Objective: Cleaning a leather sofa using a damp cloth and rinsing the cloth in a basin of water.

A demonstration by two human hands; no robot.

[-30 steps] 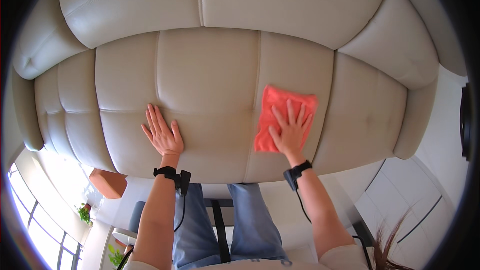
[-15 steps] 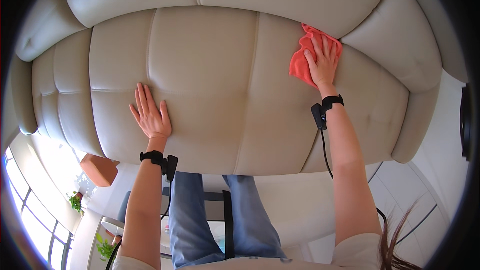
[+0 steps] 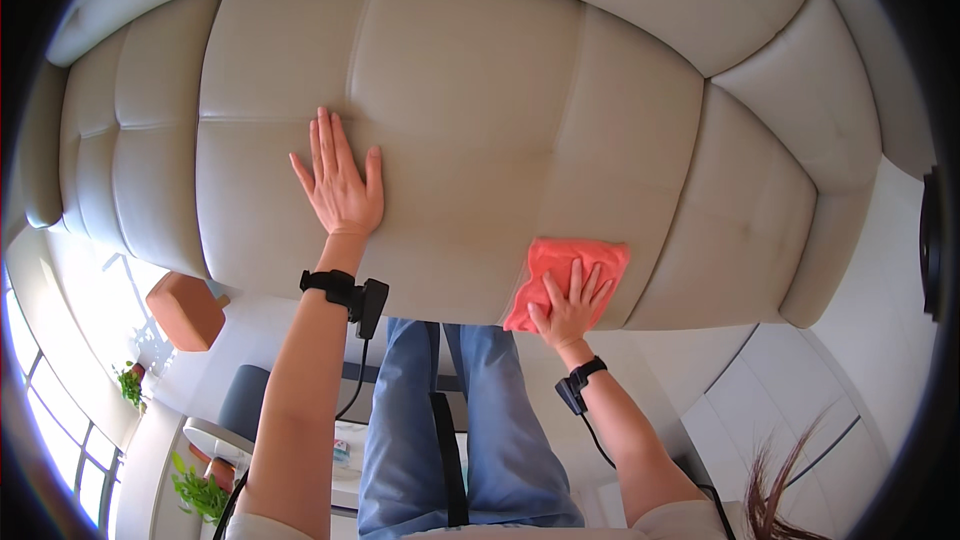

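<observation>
Cloth (image 3: pixel 548 258), coral & prob. microfibre, lies spread on the leather-look sofa seat cushion (image 3: pixel 460 90), R of its middle, w/ one corner at its front edge. R hand (image 3: pixel 570 313) is on top, fingers fanned wide & pressing down, not pinching, AFAICT. L hand (image 3: pixel 345 192) rests flat on the cushion's L part, fingers straight & slightly splayed, thumb apart, holding nothing, prob. bracing body wt. Step in hand looks like wiping the seat, near the cushion's front edge. Next move, I'd judge, calls for even palm pressure & a push toward the cushion's back, so cloth doesn't bunch or slip off.
</observation>
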